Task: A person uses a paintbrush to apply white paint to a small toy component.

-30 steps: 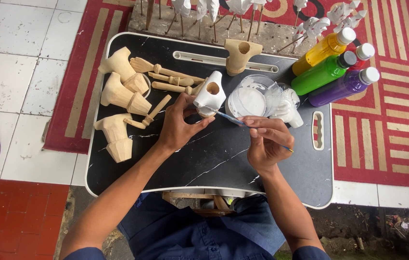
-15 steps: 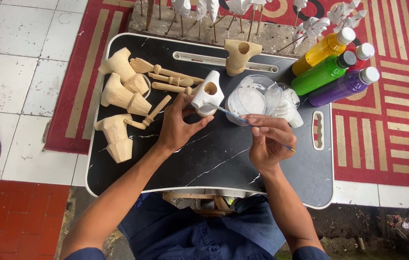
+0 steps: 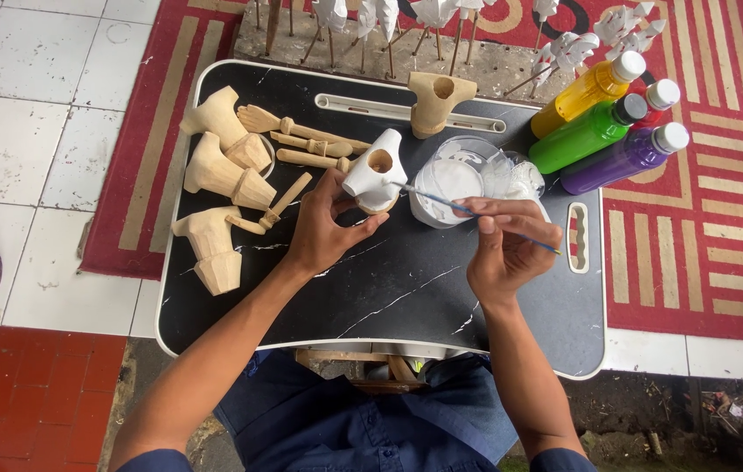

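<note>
Painting step: your left hand (image 3: 323, 229) grips white-coated carved wooden torso piece (image 3: 374, 179), right hand (image 3: 504, 249) fingers pinch thin blue-handled brush (image 3: 468, 211) w/ tip at its shoulder; next stroke probably needs steady wrist.

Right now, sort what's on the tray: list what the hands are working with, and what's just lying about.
In use:
left hand holding the white-painted wooden piece
right hand holding the thin brush
cup of white paint

Lying about:
unpainted wooden pieces
bare wooden body
yellow, green and purple bottles

unpainted wooden parts (image 3: 223, 175) (bare) | three paint bottles (image 3: 603, 131) — red striped rug (image 3: 695, 218)
</note>
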